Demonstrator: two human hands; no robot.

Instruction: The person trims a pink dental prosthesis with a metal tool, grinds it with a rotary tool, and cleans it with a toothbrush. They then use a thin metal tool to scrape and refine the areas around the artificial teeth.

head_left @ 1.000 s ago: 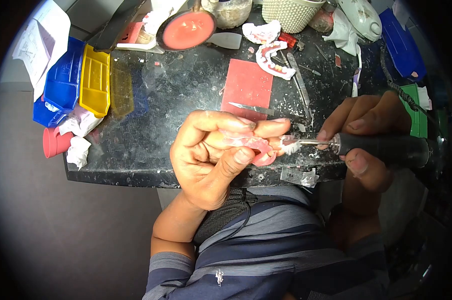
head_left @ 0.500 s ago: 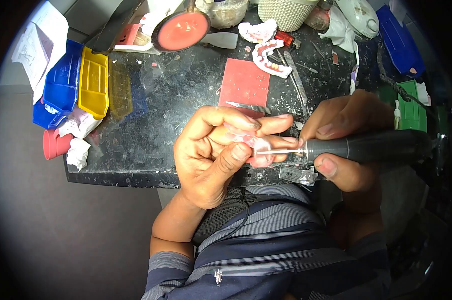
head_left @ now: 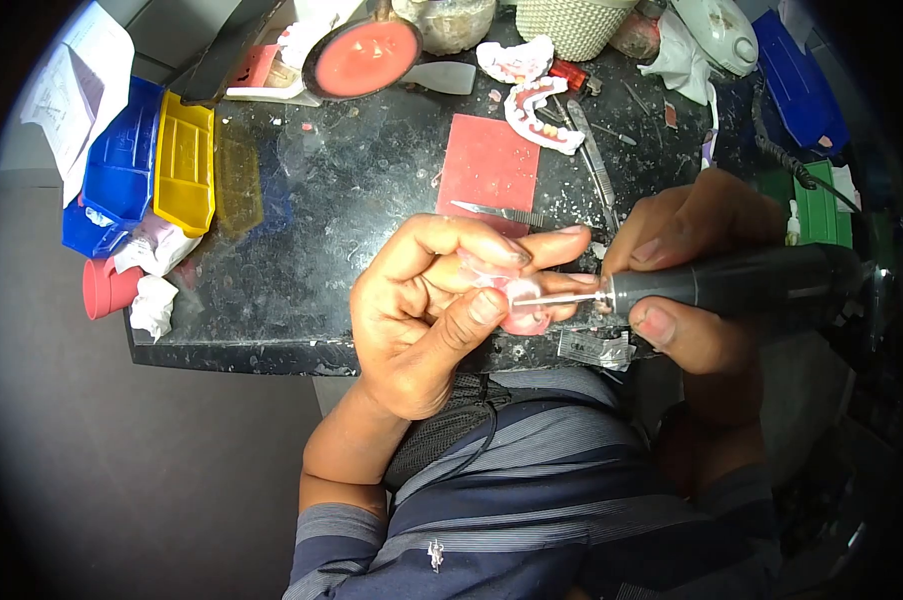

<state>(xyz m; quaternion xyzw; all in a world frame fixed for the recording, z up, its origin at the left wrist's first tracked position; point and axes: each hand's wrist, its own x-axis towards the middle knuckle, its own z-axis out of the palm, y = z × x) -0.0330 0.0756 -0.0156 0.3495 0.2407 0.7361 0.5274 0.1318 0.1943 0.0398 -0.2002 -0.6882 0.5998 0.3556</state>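
Between the thumb and fingers of my left hand [head_left: 412, 310] is a pink, partly see-through denture base [head_left: 528, 316], its far side covered by the fingers. My right hand [head_left: 697, 330] is wrapped round a black rotary handpiece [head_left: 732, 290], thumb below and fingers above. From its nose a thin metal bur [head_left: 567, 299] points left, with its tip at the denture base; whether it touches cannot be made out. Just beyond my left fingers, a scalpel blade [head_left: 497, 213] lies over a square pink wax sheet [head_left: 487, 165].
Two plaster dental models [head_left: 532, 110] stand at the back, beside a metal tool [head_left: 597, 160]. A pan of pink wax [head_left: 367, 60] is at the back left. Yellow [head_left: 185, 165] and blue trays [head_left: 122, 150] stand left; a clear packet [head_left: 594, 348] lies by the front edge.
The handpiece has tilted slightly, its rear end rising and its bur tip staying at the denture base. My left hand and the denture base have shifted a little to the right.
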